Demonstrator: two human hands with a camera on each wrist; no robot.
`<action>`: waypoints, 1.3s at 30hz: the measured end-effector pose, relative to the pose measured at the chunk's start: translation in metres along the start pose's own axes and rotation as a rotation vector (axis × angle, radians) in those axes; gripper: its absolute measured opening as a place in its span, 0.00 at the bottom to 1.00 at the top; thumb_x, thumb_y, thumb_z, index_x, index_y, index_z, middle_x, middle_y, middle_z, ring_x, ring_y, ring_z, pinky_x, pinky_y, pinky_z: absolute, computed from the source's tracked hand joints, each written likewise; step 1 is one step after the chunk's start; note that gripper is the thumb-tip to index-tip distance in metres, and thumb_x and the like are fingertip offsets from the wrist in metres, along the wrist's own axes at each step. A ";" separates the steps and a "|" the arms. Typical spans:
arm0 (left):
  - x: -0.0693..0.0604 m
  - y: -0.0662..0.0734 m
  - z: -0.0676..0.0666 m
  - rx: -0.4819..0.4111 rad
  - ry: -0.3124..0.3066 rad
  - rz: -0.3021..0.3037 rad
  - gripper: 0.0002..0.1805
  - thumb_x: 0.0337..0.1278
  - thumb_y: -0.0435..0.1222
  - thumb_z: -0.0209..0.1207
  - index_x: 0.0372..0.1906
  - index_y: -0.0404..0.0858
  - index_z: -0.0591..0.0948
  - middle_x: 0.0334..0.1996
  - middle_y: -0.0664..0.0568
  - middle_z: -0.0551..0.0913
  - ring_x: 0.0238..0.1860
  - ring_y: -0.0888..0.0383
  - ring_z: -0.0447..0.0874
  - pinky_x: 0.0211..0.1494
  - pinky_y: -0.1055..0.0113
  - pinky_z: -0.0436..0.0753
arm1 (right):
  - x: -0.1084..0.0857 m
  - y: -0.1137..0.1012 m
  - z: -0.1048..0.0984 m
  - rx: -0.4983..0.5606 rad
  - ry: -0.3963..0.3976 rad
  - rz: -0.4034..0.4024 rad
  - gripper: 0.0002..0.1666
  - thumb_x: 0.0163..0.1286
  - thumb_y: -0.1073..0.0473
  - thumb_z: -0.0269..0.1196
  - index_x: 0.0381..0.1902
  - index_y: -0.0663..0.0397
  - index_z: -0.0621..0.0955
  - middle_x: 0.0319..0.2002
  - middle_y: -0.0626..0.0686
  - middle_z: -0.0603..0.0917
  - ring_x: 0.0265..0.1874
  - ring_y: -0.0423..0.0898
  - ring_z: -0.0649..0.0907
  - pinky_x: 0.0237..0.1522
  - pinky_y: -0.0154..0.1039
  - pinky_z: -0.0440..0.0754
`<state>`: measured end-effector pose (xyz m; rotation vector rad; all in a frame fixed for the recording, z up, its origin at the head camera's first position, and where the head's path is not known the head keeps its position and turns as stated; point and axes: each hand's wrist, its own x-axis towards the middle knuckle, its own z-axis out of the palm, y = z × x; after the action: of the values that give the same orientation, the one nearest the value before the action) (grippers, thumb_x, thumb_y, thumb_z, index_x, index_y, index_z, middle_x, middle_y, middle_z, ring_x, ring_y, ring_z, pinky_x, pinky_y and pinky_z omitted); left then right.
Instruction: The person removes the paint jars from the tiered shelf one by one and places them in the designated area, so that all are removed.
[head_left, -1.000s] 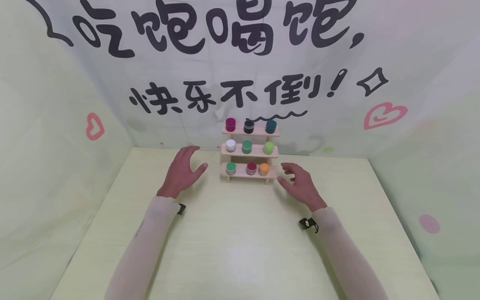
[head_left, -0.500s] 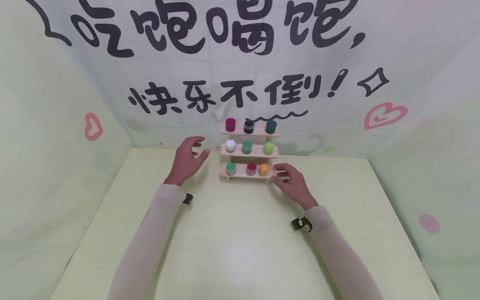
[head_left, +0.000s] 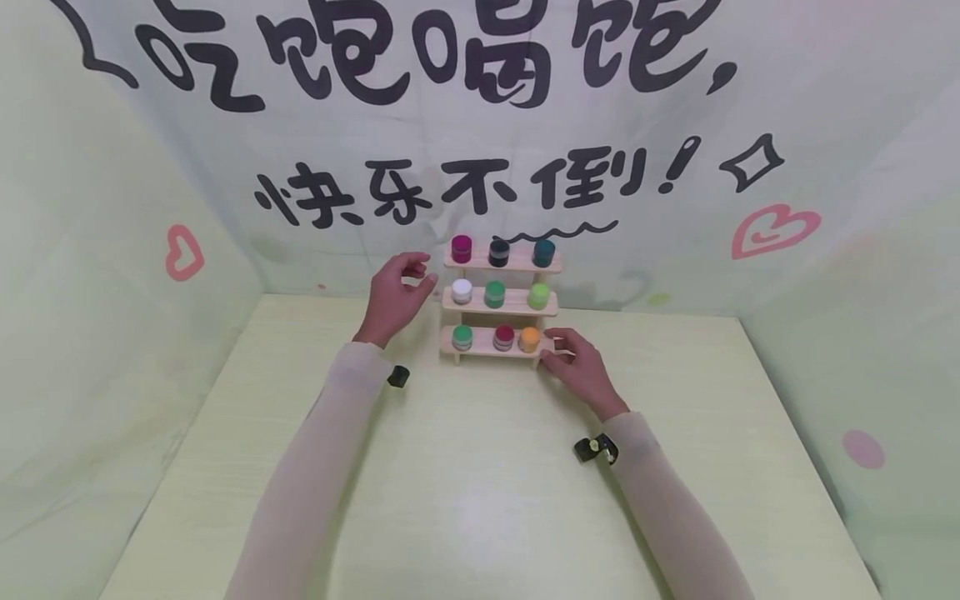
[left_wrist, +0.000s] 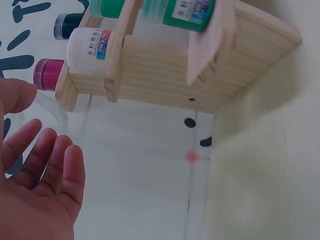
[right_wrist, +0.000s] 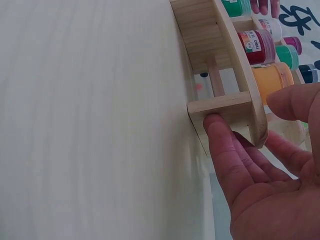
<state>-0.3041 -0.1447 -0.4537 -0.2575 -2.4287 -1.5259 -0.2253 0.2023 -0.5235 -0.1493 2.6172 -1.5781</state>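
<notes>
A three-tier wooden rack [head_left: 482, 344] stands against the back wall with small paint jars on each shelf. Beside its upper left end is my left hand [head_left: 397, 296], empty, fingers loosely bent. In the left wrist view, the magenta jar [left_wrist: 49, 75] and white jar [left_wrist: 89, 50] lie closest to that hand. My right hand [head_left: 581, 371] is at the lower right end. Its forefinger touches the rack's side panel [right_wrist: 227, 112] in the right wrist view, and the thumb comes close to the orange jar [right_wrist: 270, 82]; whether they touch is unclear.
The pale table [head_left: 465, 483] extends in front of the rack. Behind it hangs a white cloth wall [head_left: 337, 137] with large black lettering, and cloth walls close both sides. A dark red jar [head_left: 503, 337] and green jar [head_left: 462, 337] share the lowest shelf.
My left hand has moved up and right toward the rack's top shelf. My right hand has moved left to the rack's lower right end. Rack and jars have stayed put.
</notes>
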 end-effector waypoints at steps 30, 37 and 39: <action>0.033 0.022 0.037 -0.069 -0.009 -0.087 0.28 0.64 0.43 0.72 0.67 0.43 0.80 0.58 0.48 0.85 0.57 0.50 0.78 0.58 0.58 0.78 | 0.006 0.004 0.008 0.132 -0.004 0.043 0.27 0.76 0.57 0.67 0.69 0.55 0.75 0.54 0.66 0.87 0.47 0.52 0.89 0.43 0.30 0.87; 0.033 0.022 0.036 -0.058 -0.023 -0.112 0.27 0.65 0.45 0.71 0.68 0.47 0.80 0.59 0.51 0.84 0.58 0.52 0.78 0.57 0.59 0.79 | 0.007 0.008 0.008 0.127 0.016 0.045 0.25 0.75 0.56 0.67 0.67 0.51 0.76 0.53 0.62 0.88 0.46 0.50 0.90 0.44 0.31 0.88; 0.032 0.021 0.034 -0.068 -0.026 -0.109 0.27 0.66 0.45 0.71 0.67 0.48 0.81 0.58 0.51 0.85 0.59 0.52 0.79 0.57 0.59 0.80 | 0.007 0.008 0.007 0.113 0.020 0.055 0.25 0.75 0.55 0.67 0.67 0.49 0.76 0.52 0.60 0.89 0.45 0.48 0.89 0.42 0.31 0.87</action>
<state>-0.3332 -0.1048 -0.4395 -0.1613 -2.4511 -1.6630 -0.2313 0.1990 -0.5341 -0.0540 2.5156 -1.7121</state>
